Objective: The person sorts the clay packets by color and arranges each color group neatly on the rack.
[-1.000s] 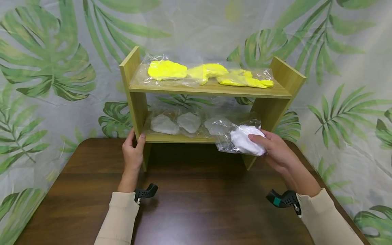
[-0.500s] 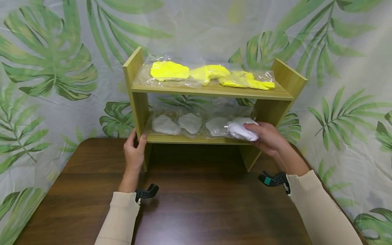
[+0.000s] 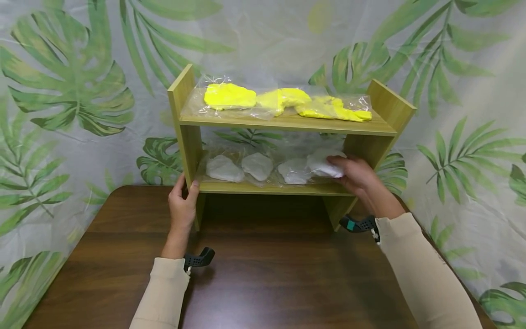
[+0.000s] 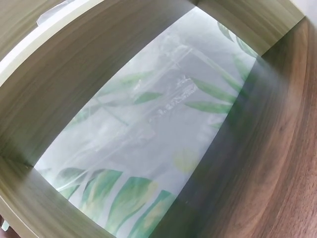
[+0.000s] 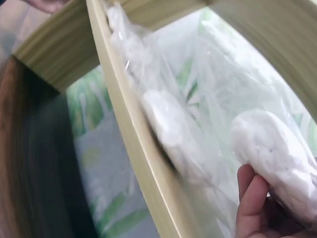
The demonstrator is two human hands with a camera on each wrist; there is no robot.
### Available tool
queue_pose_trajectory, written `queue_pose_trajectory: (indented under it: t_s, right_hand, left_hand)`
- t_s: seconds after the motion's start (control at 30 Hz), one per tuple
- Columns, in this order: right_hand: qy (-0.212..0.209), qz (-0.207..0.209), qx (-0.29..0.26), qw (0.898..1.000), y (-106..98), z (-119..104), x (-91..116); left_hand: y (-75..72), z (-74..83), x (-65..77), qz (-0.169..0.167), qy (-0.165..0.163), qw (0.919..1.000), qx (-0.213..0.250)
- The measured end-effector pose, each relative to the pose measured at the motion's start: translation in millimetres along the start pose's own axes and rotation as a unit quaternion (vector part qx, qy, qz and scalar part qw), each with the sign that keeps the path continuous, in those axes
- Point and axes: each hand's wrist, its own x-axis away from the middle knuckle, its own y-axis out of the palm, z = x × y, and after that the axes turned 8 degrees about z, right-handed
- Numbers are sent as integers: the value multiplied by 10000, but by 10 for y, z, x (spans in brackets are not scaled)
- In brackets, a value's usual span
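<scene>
A small two-tier wooden shelf (image 3: 287, 125) stands on the table. At its left side panel my left hand (image 3: 182, 205) grips the edge, thumb in front and fingers outside. My right hand (image 3: 356, 176) reaches into the right end of the lower tier. It pinches a clear plastic bag with a soft white lump (image 3: 322, 163) inside, thumb on top, seen close in the right wrist view, where the white lump (image 5: 272, 148) is above the fingers. Left of it on the lower tier lie three similar bagged white lumps (image 3: 256, 167). My left hand is outside the left wrist view.
On the top tier lie three clear bags with bright yellow lumps (image 3: 230, 96), side by side. The shelf's right side panel (image 3: 370, 146) stands close beyond my right hand. The brown wooden table (image 3: 263, 269) extends in front, and a leaf-patterned cloth (image 3: 279, 41) hangs behind.
My right hand has carried the bagged white lump leftward, up and back from in front of the shelf into the lower tier's right end. The left hand keeps its grip on the panel.
</scene>
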Motion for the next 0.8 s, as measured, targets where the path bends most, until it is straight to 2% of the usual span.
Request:
queue_pose_trajectory:
  t_s: [0.27, 0.33, 0.43, 0.53, 0.63, 0.7, 0.8]
  right_hand:
    - [-257, 174, 918, 9953, -16, 13, -69]
    - [-353, 360, 1238, 9910, -6, 16, -73]
    - [-516, 704, 1918, 9775, 5, 17, -78]
    - [-640, 1048, 2793, 9523, 13, 13, -67]
    - [-719, 1197, 3277, 9344, 13, 20, -54]
    - [-779, 1267, 3419, 9279, 16, 39, -49]
    - [-766, 1320, 3374, 9289, 23, 84, -55]
  left_hand:
    - [7, 3, -3, 42, -23, 10000, 49]
    - [-1, 5, 2, 32, -25, 10000, 27]
    - [-12, 5, 3, 19, -14, 10000, 21]
    - [-15, 8, 3, 26, -12, 10000, -4]
    - [-14, 8, 6, 8, -9, 10000, -60]
    - [-12, 9, 8, 5, 13, 10000, -85]
    - [-7, 5, 7, 17, 60, 9999, -80]
